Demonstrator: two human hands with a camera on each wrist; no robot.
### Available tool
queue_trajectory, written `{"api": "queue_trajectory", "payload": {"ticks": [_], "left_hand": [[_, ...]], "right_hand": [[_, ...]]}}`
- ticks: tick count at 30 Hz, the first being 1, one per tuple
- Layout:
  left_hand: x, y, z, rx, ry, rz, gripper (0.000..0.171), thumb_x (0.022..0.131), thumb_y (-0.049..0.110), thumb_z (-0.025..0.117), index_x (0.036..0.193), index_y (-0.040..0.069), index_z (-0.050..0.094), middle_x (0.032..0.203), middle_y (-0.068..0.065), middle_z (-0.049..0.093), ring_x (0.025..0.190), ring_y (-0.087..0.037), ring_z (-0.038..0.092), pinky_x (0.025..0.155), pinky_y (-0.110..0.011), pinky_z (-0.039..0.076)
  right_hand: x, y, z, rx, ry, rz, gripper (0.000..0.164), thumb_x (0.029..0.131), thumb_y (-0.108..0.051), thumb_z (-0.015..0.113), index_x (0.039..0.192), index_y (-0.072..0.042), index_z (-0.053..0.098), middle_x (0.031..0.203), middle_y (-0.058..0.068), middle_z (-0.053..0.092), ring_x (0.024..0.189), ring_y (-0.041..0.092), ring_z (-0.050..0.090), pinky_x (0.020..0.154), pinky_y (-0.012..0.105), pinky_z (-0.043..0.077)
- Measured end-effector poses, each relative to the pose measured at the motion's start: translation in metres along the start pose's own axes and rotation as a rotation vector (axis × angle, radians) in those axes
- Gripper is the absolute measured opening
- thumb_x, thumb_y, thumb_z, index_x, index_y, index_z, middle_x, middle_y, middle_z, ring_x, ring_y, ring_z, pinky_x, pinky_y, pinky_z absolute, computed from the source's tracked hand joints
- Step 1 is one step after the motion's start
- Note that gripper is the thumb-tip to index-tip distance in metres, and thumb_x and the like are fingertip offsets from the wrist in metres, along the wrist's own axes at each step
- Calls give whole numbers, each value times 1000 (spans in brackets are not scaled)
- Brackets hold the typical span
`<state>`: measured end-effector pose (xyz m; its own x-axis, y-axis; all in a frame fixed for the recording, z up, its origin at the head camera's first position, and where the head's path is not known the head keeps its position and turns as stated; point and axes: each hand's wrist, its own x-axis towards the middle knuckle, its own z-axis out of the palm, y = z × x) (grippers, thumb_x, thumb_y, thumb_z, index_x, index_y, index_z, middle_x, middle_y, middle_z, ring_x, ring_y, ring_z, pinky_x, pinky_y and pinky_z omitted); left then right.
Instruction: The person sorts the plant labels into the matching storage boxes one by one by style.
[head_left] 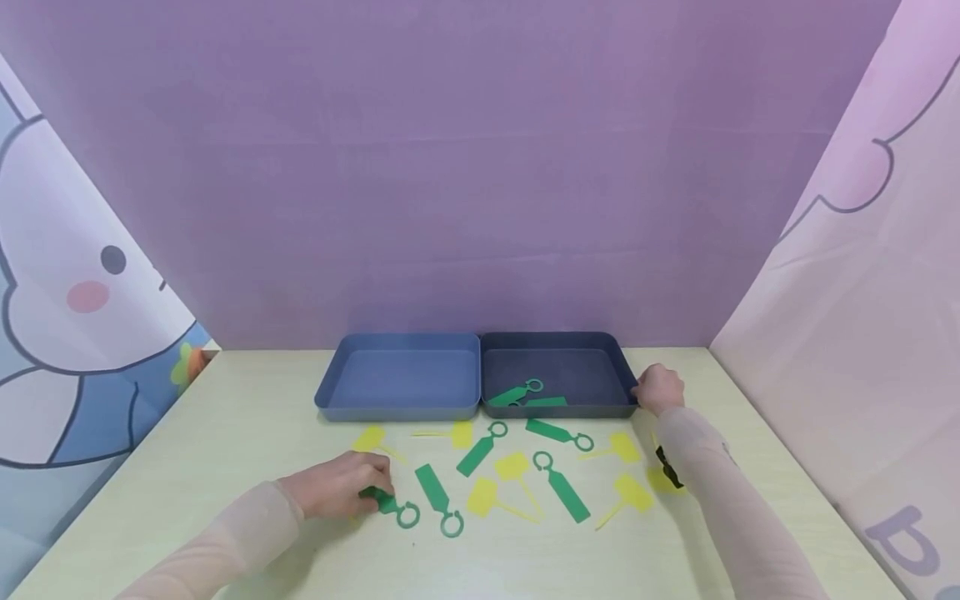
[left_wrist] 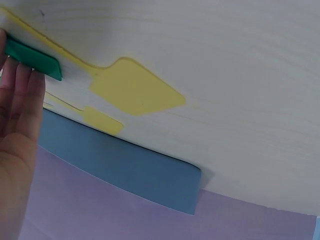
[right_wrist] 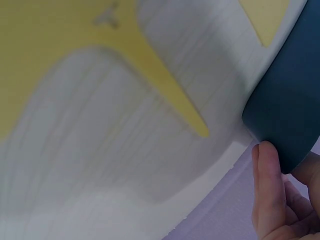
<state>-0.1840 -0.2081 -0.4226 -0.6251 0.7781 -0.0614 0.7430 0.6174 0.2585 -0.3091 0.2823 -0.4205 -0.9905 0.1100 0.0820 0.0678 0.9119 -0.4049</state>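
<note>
My left hand (head_left: 341, 485) pinches the flat end of a green ring tag (head_left: 407, 515) low over the table, its ring sticking out to the right. In the left wrist view, that green tag (left_wrist: 35, 60) shows between thumb and fingertips. My right hand (head_left: 660, 388) grips the right wall of the dark navy tray (head_left: 562, 412); the right wrist view shows fingers outside this tray (right_wrist: 285, 110) and the thumb over its edge. Inside it lie green tags (head_left: 513, 396). Several more green tags (head_left: 568, 497) and yellow tags with thin stems (head_left: 633, 493) are scattered between my hands.
A blue tray (head_left: 397, 414) stands against the left side of the navy one. Behind both trays rises a purple backdrop (head_left: 480, 183). A small black object (head_left: 668, 467) lies on a yellow tag beside my right forearm. Printed panels (head_left: 82, 250) flank the table.
</note>
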Motion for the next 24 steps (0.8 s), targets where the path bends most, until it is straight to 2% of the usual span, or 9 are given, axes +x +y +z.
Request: {"api": "queue_trajectory", "payload": {"ticks": [10, 16, 24], "left_hand": [[2, -2, -1, 8, 39, 8, 21, 77, 12, 70, 98, 13, 72, 89, 10, 58, 78, 2, 52, 71, -18, 49], [4, 0, -4, -19, 92, -5, 21, 76, 11, 69, 97, 11, 72, 85, 8, 59, 71, 2, 50, 64, -16, 45], [13, 2, -8, -54, 171, -23, 21, 76, 10, 68, 96, 11, 73, 82, 8, 60, 65, 0, 48, 59, -14, 43]], "right_hand": [[1, 0, -1, -7, 4, -4, 31, 82, -9, 61, 52, -7, 53, 59, 5, 59, 66, 26, 51, 78, 51, 42], [0, 0, 0, -4, -6, -4, 37, 83, -9, 61, 48, -10, 47, 57, 4, 57, 64, 25, 49, 77, 50, 42], [-1, 1, -1, -4, -15, -19, 36, 83, -9, 60, 49, -10, 48, 56, 3, 55, 64, 24, 48, 77, 50, 41]]}}
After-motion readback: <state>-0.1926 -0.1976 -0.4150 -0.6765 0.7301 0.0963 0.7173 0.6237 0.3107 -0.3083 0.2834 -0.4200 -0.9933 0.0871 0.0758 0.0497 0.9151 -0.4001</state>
